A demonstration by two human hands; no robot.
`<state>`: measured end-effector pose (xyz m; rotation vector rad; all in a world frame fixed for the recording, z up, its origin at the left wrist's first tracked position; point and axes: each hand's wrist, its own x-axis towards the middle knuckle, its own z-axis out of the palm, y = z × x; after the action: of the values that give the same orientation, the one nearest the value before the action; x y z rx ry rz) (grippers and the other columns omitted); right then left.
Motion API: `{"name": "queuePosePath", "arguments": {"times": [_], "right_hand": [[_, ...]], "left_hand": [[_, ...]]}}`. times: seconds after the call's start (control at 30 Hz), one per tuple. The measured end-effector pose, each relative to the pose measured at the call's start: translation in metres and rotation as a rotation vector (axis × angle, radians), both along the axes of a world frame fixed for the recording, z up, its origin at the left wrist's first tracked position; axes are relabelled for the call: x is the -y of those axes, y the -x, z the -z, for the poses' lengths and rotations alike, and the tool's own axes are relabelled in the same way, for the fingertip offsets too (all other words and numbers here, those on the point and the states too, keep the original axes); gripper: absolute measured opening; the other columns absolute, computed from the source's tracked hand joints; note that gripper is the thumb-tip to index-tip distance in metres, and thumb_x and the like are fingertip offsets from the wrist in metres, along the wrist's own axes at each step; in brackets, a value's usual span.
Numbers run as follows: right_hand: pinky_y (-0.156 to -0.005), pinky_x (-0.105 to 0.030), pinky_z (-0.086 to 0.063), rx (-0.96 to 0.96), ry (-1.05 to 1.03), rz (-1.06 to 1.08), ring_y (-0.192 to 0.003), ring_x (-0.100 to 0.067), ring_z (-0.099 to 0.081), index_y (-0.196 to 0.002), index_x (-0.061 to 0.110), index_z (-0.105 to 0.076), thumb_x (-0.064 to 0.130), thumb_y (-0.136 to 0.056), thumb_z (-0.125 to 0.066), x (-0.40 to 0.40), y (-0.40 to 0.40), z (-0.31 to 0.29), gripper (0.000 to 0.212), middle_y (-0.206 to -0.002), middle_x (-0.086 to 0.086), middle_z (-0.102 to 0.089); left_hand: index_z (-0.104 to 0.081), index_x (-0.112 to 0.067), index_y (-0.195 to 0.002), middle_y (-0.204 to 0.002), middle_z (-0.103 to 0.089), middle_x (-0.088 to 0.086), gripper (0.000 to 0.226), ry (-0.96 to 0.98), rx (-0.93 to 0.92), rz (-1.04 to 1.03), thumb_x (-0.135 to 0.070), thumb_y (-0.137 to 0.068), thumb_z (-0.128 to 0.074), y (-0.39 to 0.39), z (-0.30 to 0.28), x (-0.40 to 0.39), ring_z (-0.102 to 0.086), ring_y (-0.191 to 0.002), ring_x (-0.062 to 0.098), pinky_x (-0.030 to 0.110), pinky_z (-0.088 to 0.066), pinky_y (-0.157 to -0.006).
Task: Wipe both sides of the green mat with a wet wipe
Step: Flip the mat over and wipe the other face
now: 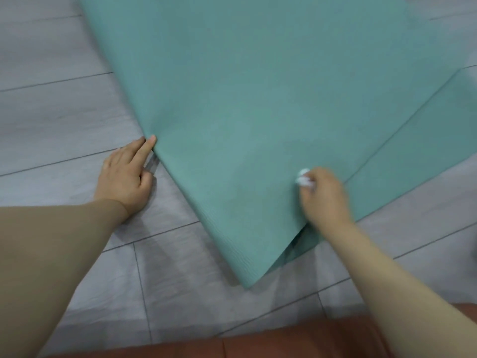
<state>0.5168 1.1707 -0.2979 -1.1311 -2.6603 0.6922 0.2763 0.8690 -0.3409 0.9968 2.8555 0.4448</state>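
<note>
Left hand (125,174): palm down, index finger extended forward, remaining fingers loosely bent, forearm in a tan sleeve reaching in from the lower left. Right hand (325,193): fingers curled in a closed grip around a white wad, knuckles up, slightly blurred, bare forearm extending in from the lower right.

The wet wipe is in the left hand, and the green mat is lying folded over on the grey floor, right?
Not quite. The head view shows the wet wipe bunched in the right hand, not the left hand, which rests at the mat's edge. The green mat is lying folded over on the grey floor.
</note>
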Motion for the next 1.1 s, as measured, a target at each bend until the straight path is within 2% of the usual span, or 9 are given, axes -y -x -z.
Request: {"name": "queuePosePath", "arguments": {"times": [0.17, 0.23, 0.47, 0.53, 0.7, 0.77, 0.9, 1.03, 1.1], "right_hand": [[-0.071, -0.031, -0.039, 0.024, 0.247, -1.13, -0.084, -0.027, -0.055, -0.094, 0.01, -0.061, 0.011, -0.083, -0.063, 0.13, -0.008, -0.028, 0.011, -0.091, -0.009, -0.059], [-0.068, -0.032, -0.039, 0.029, 0.191, -1.301, -0.079, -0.027, -0.053, -0.09, 0.01, -0.06, 0.009, -0.079, -0.069, 0.113, -0.004, -0.029, 0.014, -0.088, -0.01, -0.058], [-0.069, -0.038, -0.041, 0.181, -0.136, -0.022, -0.086, -0.039, -0.057, -0.087, 0.004, -0.057, 0.011, -0.088, -0.05, -0.081, 0.006, -0.001, 0.01, -0.09, -0.018, -0.058], [-0.069, -0.035, -0.04, 0.14, -0.111, 0.053, -0.086, -0.037, -0.058, -0.089, 0.004, -0.059, 0.011, -0.09, -0.052, -0.064, 0.001, -0.006, 0.01, -0.091, -0.017, -0.061], [-0.071, -0.032, -0.046, 0.119, 0.225, -1.087, -0.084, -0.031, -0.061, -0.095, 0.011, -0.062, 0.015, -0.085, -0.054, 0.096, -0.033, -0.017, 0.013, -0.091, -0.01, -0.062], [-0.067, -0.034, -0.048, 0.133, 0.159, -1.391, -0.081, -0.028, -0.059, -0.097, 0.012, -0.06, 0.014, -0.085, -0.056, 0.1, -0.038, -0.014, 0.013, -0.09, -0.009, -0.059], [-0.064, -0.028, -0.043, 0.044, 0.017, -0.879, -0.075, -0.027, -0.058, -0.092, 0.029, -0.047, 0.011, -0.08, -0.062, 0.001, -0.022, 0.002, 0.026, -0.082, -0.007, -0.06], [-0.069, -0.034, -0.041, 0.175, -0.096, -0.117, -0.087, -0.038, -0.06, -0.087, 0.015, -0.053, 0.01, -0.088, -0.051, -0.081, -0.026, -0.002, 0.006, -0.092, -0.013, -0.061], [-0.072, -0.033, -0.043, 0.17, -0.069, -0.175, -0.09, -0.035, -0.062, -0.088, 0.011, -0.058, 0.014, -0.088, -0.051, -0.048, -0.028, -0.003, 0.007, -0.096, -0.013, -0.065]], "left_hand": [[-0.035, -0.02, -0.153, -0.15, -0.044, 0.013, 0.071, -0.003, 0.005, 0.002, -0.026, -0.082, -0.036, 0.001, 0.0, 0.0, -0.041, -0.134, 0.032, 0.048, -0.029, -0.112], [-0.035, -0.022, -0.153, -0.15, -0.043, 0.012, 0.071, -0.003, 0.0, 0.006, -0.025, -0.082, -0.037, 0.0, 0.0, -0.001, -0.041, -0.133, 0.032, 0.048, -0.029, -0.112], [-0.038, -0.021, -0.152, -0.149, -0.045, 0.012, 0.069, -0.033, -0.012, 0.008, -0.024, -0.083, -0.036, -0.001, 0.001, 0.0, -0.041, -0.131, 0.032, 0.046, -0.029, -0.11], [-0.038, -0.021, -0.152, -0.149, -0.045, 0.012, 0.069, -0.032, -0.013, 0.014, -0.024, -0.083, -0.036, -0.001, 0.001, -0.001, -0.041, -0.131, 0.032, 0.047, -0.03, -0.11], [-0.037, -0.02, -0.152, -0.149, -0.045, 0.013, 0.069, -0.033, -0.015, 0.002, -0.023, -0.083, -0.037, -0.002, 0.0, -0.002, -0.041, -0.131, 0.034, 0.049, -0.03, -0.109], [-0.036, -0.02, -0.152, -0.149, -0.045, 0.013, 0.069, -0.032, -0.018, 0.009, -0.023, -0.083, -0.036, -0.001, 0.0, 0.0, -0.041, -0.131, 0.034, 0.049, -0.03, -0.109], [-0.036, -0.021, -0.152, -0.15, -0.044, 0.012, 0.069, -0.031, -0.015, 0.008, -0.023, -0.084, -0.036, 0.0, 0.001, -0.001, -0.041, -0.131, 0.033, 0.049, -0.03, -0.11], [-0.037, -0.02, -0.152, -0.149, -0.045, 0.013, 0.069, -0.038, -0.019, 0.004, -0.023, -0.083, -0.036, -0.001, 0.0, -0.001, -0.042, -0.131, 0.033, 0.048, -0.03, -0.109], [-0.038, -0.02, -0.152, -0.149, -0.045, 0.013, 0.069, -0.037, -0.021, 0.011, -0.024, -0.083, -0.035, -0.001, 0.0, -0.001, -0.043, -0.131, 0.033, 0.047, -0.03, -0.109]]}}
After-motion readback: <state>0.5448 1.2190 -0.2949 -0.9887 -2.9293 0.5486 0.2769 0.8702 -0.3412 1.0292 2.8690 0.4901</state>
